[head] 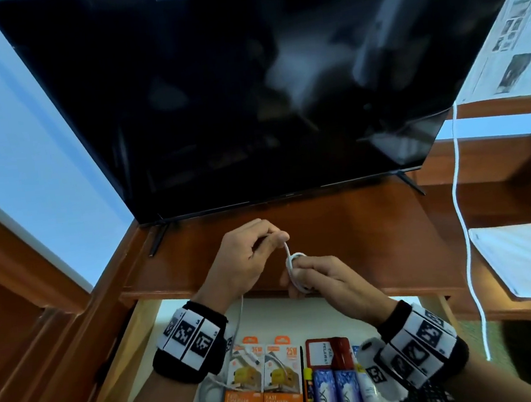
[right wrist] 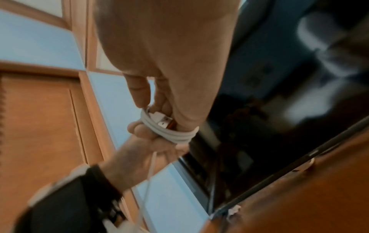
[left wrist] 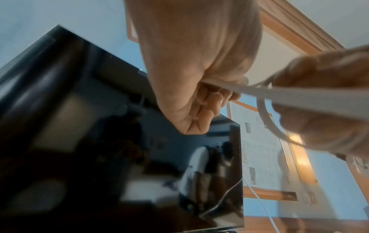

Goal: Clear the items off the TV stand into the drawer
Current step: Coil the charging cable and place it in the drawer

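Note:
A white USB cable [head: 292,271] is wound in a few loops round the fingers of my right hand [head: 317,280], just above the front edge of the wooden TV stand [head: 373,223]. In the right wrist view the coil [right wrist: 173,133] lies across the fingers with the USB plug [right wrist: 163,121] tucked inside. My left hand [head: 252,250] pinches the loose strand just left of the coil. Past the pinch the cable [left wrist: 289,96] runs taut and blurred toward the camera. The rest of the strand hangs down into the open drawer [head: 284,312] below.
A large black TV [head: 247,89] fills the back of the stand. The drawer holds two orange charger boxes [head: 261,376], a red card holder [head: 327,352] and blue packs [head: 334,388]. Another white cord [head: 461,214] hangs at right beside a newspaper [head: 522,257] on a shelf.

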